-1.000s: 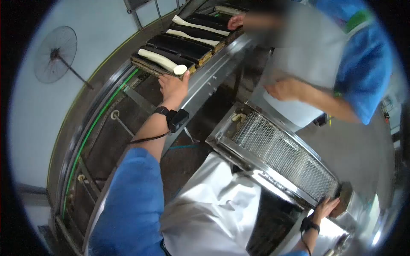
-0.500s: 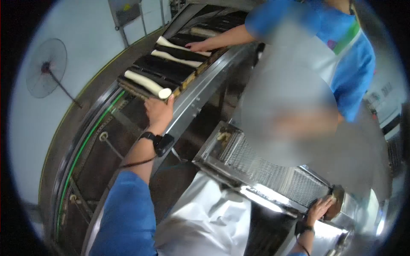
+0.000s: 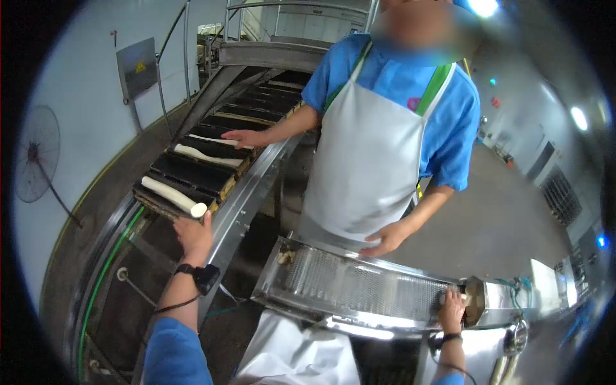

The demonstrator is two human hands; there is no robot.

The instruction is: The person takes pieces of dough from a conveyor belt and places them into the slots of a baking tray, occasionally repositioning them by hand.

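Note:
My left hand point(image 3: 194, 234) reaches up to the near end of a conveyor of black trays point(image 3: 192, 173). Its fingertips touch the cut end of a long white peeled root point(image 3: 172, 196) lying in the nearest tray. My right hand point(image 3: 451, 309) rests, fingers bent, on the right end of a perforated metal chute point(image 3: 359, 289), against a pale lump; whether it grips anything is hidden. A co-worker in a blue shirt and white apron point(image 3: 372, 160) stands opposite, one hand point(image 3: 242, 137) on another white root point(image 3: 204, 156) further up the belt, the other hand point(image 3: 385, 239) at the chute's far rim.
The conveyor slopes up and away towards a steel frame point(image 3: 269, 54). A steel side rail point(image 3: 247, 192) runs along its right. A fan point(image 3: 38, 154) hangs on the left wall. My white apron point(image 3: 301, 353) fills the bottom. Open concrete floor point(image 3: 513, 212) lies to the right.
The view has tilted upward, so the co-worker's whole torso now shows. My left hand stays at the root's end. My right hand stays at the chute's right end.

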